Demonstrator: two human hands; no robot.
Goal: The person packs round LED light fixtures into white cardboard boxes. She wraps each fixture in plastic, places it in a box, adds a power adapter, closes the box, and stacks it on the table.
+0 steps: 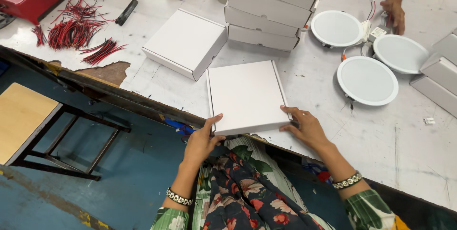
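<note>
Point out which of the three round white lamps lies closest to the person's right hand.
The front lamp, lowest in the view, lies closest to the right hand. The other two sit farther back, near another person's hand.

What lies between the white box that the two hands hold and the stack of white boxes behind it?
In the head view, nothing: only bare, scuffed table separates the held white box from the stack of white boxes. Another white box lies off to the left.

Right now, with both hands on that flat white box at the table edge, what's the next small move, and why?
Probably slide the white box forward, fully onto the table. The left hand and right hand grip its near corners, and its near edge overhangs the table's rim above the lap. Bare tabletop lies between it and the stacked boxes, so there looks to be room.
</note>
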